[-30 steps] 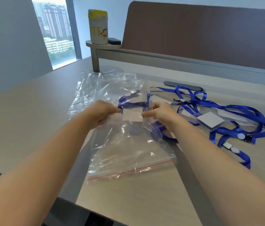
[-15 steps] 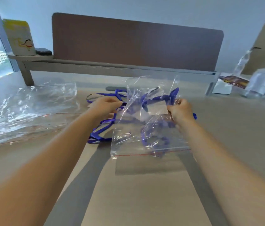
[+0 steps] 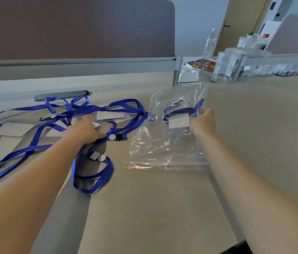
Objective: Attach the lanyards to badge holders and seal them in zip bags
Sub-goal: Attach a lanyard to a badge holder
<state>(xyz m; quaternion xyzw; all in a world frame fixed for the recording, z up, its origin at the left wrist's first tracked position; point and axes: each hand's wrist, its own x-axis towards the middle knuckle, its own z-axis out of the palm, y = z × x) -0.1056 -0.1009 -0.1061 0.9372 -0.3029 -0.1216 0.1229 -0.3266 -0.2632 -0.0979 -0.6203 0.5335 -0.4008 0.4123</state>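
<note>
Head view shows us at the worktop (image 3: 162, 208) with two jobs going at once. Our right hand (image 3: 202, 121) pinches the far edge of a zip bag (image 3: 162, 149), fingers curled onto the film, holding it with one packed lanyard (image 3: 179, 111) and its badge holder (image 3: 179, 122) already inside. The bag lies mostly flat, its red zip strip (image 3: 166, 166) on the near side toward us; we cannot tell whether the strip is pressed closed. We judge the grip is there to carry or park the filled bag to the right, away from the loose stock.

Our left hand (image 3: 86, 132) rests on the tangle of blue lanyards (image 3: 93, 109) at the left, fingers curled down over a strap just beside a white-and-black clip (image 3: 116, 137). It looks like a grip on the strap, probably to draw the next lanyard free. Several white badge holders (image 3: 10, 129) lie flat under and among the straps, within easy reach. A second clip (image 3: 97, 157) sits near the left forearm. Straps cross each other, so pulling one may drag its neighbours along.
</note>
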